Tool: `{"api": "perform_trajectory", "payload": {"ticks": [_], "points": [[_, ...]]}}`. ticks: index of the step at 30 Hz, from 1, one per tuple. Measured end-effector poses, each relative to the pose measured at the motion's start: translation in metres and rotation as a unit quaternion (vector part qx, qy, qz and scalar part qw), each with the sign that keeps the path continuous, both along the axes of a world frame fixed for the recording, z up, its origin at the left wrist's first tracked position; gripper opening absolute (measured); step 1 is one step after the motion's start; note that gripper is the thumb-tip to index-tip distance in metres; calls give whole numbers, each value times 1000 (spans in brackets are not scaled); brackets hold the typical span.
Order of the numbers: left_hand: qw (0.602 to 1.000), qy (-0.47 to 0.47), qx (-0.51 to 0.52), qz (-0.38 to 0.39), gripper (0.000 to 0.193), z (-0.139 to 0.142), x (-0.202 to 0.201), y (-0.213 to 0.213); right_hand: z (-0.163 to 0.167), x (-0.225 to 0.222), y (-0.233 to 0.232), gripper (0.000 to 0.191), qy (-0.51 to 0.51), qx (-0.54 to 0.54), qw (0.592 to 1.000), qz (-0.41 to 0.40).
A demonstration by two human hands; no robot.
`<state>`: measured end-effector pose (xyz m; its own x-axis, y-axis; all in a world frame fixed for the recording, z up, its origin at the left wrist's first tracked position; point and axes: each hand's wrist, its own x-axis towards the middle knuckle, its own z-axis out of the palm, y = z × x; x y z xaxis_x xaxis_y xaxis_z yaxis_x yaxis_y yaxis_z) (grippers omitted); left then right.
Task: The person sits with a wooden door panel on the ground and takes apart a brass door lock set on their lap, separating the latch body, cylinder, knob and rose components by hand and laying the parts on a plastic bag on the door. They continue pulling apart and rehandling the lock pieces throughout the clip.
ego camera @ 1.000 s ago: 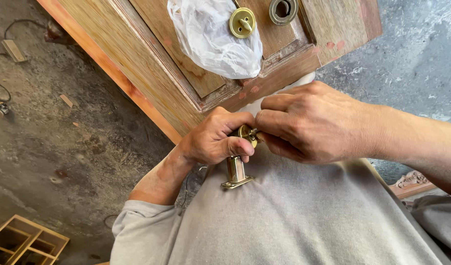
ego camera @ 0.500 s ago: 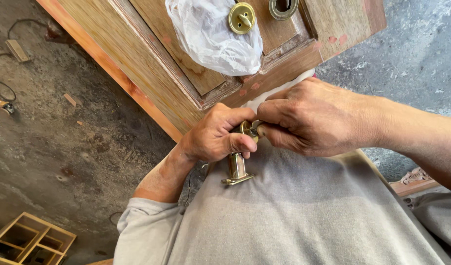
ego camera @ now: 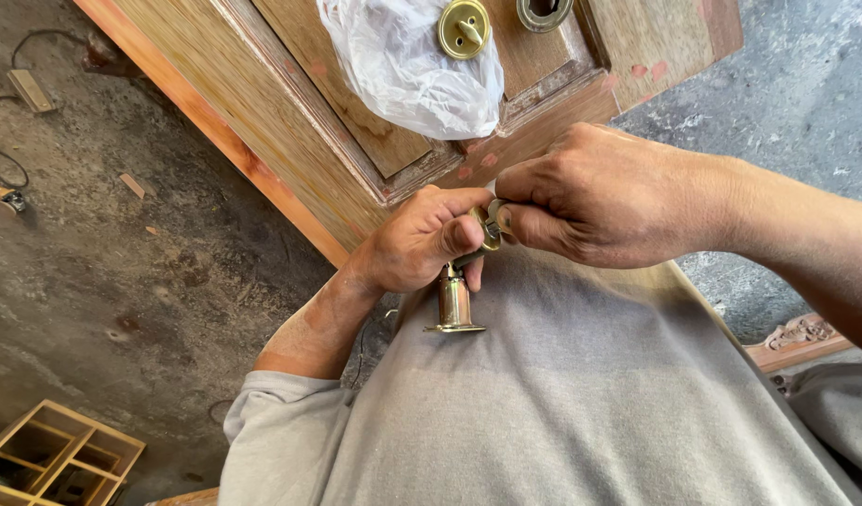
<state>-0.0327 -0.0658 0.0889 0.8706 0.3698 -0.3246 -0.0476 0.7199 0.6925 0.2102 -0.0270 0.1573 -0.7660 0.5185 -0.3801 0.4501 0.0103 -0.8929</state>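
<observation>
Left hand (ego camera: 417,245): centre of frame, fingers curled tight around the top of a brass latch bolt (ego camera: 454,300); thumb pressed on the part's upper end.
Right hand (ego camera: 595,195): right of centre, fingertips pinched on the same upper end of the latch, touching the left thumb; exactly what it pinches is hidden by the fingers.
Latch bolt position: held in the air between both hands, just above the person's grey shirt (ego camera: 581,403), below the lower edge of the wooden door (ego camera: 299,103).
Latch bolt look: short polished brass cylinder, hanging upright, flared flat plate at the bottom end; shiny, reflective, no visible dents; upper part covered by fingers.
Risk 1: slip. Smooth metal and a fingertip-only hold on the right side; if either pinch loosens, the piece likely drops onto the shirt or the concrete floor (ego camera: 121,262).
Risk 2: small part loss. If something loose is being fitted at the top, it could spring out and roll away on the rough floor.
Risk 3: pinched skin. Both thumbs sit right at the joint.
Door: panelled, worn finish, upper half of frame.
On door: round brass thumb-turn plate (ego camera: 464,28) top centre, brass ring (ego camera: 543,11) just right of it, crumpled clear plastic bag (ego camera: 403,66) just left.
Lower left: wooden divided crate (ego camera: 51,450).
Upper left: cable and small tool on the floor (ego camera: 9,141).
</observation>
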Motion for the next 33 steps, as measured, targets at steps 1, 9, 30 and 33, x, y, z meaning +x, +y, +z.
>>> {"api": "perform_trajectory", "payload": {"ticks": [1,9,30,33], "points": [[1000,10,-12,4,78,-2,1,0,-2,0,0,23,-13,13,1000,0],[999,15,33,9,74,-22,-2,19,-25,30,5,23,10,60,996,-65],[756,463,460,45,27,-88,59,100,-99,80,-39,28,95,-183,886,-415],[693,454,554,83,24,-87,51,97,-115,77,-44,28,172,-241,838,-458]]}}
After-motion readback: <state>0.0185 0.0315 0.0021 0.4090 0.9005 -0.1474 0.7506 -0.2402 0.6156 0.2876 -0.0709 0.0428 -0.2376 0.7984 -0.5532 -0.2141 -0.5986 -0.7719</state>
